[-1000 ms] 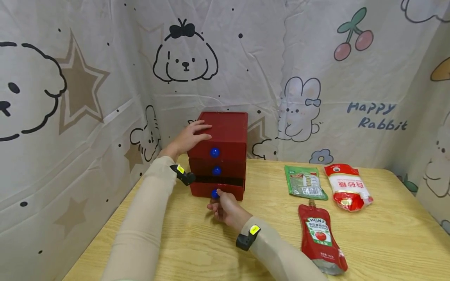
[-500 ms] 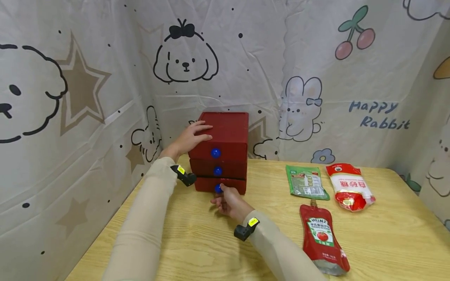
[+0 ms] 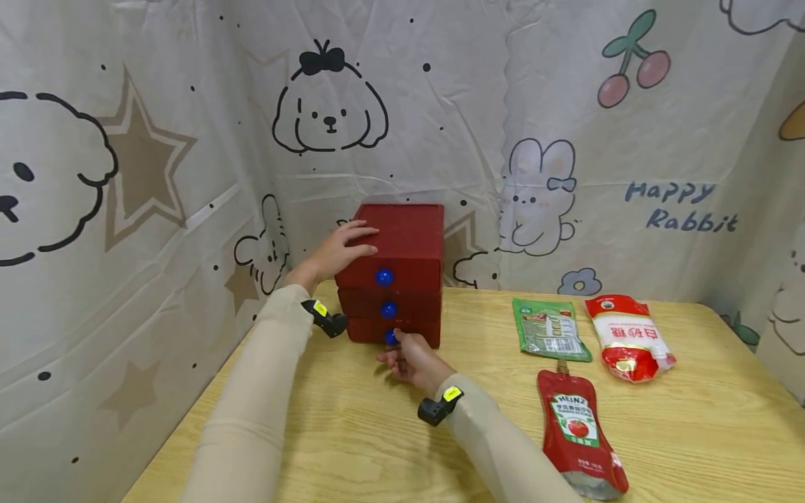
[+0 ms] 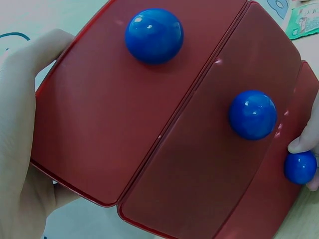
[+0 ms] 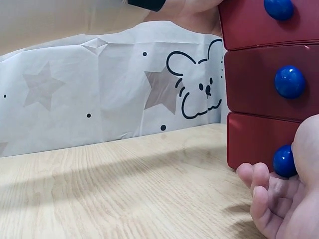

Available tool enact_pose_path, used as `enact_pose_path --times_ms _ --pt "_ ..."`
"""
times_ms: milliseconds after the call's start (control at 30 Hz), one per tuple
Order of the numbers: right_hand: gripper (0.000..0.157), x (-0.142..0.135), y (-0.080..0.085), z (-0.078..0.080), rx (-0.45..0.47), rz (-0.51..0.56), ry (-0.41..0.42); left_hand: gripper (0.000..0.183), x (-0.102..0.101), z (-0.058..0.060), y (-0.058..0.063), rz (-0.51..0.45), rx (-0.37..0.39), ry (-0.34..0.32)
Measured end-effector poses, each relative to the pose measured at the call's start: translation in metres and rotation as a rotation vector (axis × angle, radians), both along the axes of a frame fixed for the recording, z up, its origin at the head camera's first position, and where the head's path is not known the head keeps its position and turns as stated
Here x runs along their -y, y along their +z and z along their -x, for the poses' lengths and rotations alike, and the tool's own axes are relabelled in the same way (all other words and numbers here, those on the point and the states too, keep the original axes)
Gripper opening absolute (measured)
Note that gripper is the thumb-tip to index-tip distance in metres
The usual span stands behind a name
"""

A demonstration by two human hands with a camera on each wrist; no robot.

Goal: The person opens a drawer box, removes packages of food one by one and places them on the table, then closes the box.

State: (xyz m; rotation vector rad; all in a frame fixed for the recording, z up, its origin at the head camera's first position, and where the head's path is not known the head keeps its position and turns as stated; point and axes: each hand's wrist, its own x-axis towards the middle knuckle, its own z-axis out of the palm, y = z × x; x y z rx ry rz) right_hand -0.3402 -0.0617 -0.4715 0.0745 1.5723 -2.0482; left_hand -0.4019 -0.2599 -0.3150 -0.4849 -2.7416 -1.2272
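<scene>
A small red drawer unit (image 3: pixel 409 230) stands at the back of the wooden table, its three drawers stacked and each fitted with a round blue knob. My left hand (image 3: pixel 337 251) rests on the upper left edge of the unit, fingers extended over its top. At the bottom drawer (image 5: pixel 251 142), my right hand (image 3: pixel 411 363) pinches the lowest blue knob (image 4: pixel 300 168) between thumb and fingers, the thumb on top. This drawer's front lies flush with the ones above. The middle knob (image 4: pixel 252 115) and top knob (image 4: pixel 154 36) are untouched.
To the right lie a green packet (image 3: pixel 550 332), a red and white sugar bag (image 3: pixel 629 337) and, nearer, a red Heinz ketchup pouch (image 3: pixel 575 426). A printed cloth (image 3: pixel 390 84) hangs behind and along the left of the table (image 3: pixel 352 433).
The bottom drawer, part way out a second ago, has slid in with my right hand moving forward on its knob. My left hand has stayed on the unit.
</scene>
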Motion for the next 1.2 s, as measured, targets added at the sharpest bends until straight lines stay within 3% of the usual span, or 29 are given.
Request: enact_pose_path --times_ms 233,433,567,667,833,933,1033,1133,1200 --pt "0.033 0.0 -0.001 0.001 0.006 0.031 -0.014 0.054 0.002 0.002 0.001 0.024 0.0 -0.021" --pt "0.042 0.006 -0.003 0.0 0.022 0.051 -0.007 0.055 0.01 0.001 -0.002 0.035 0.006 -0.033" --pt "0.042 0.002 -0.002 -0.004 -0.035 -0.048 0.004 0.054 0.015 0.001 -0.009 0.038 0.0 -0.037" --pt "0.037 -0.014 0.004 -0.008 -0.164 -0.205 0.078 0.054 0.016 0.002 -0.013 0.034 -0.011 -0.047" --pt "0.031 -0.065 0.022 -0.02 -0.532 -0.514 0.207 0.053 0.018 0.004 -0.016 0.028 -0.041 -0.072" --pt "0.03 -0.097 0.033 -0.03 -0.73 -0.702 0.189 0.051 0.023 0.002 -0.015 0.024 -0.059 -0.077" --pt "0.028 -0.126 0.041 -0.036 -0.863 -0.884 0.122 0.051 0.027 0.003 -0.016 0.048 -0.081 -0.076" --pt "0.033 -0.151 0.049 -0.042 -0.958 -1.07 0.058 0.051 0.032 0.003 -0.021 0.136 -0.135 -0.044" --pt "0.041 -0.164 0.055 -0.047 -1.004 -1.165 0.042 0.051 0.037 0.001 -0.025 0.244 -0.199 0.021"
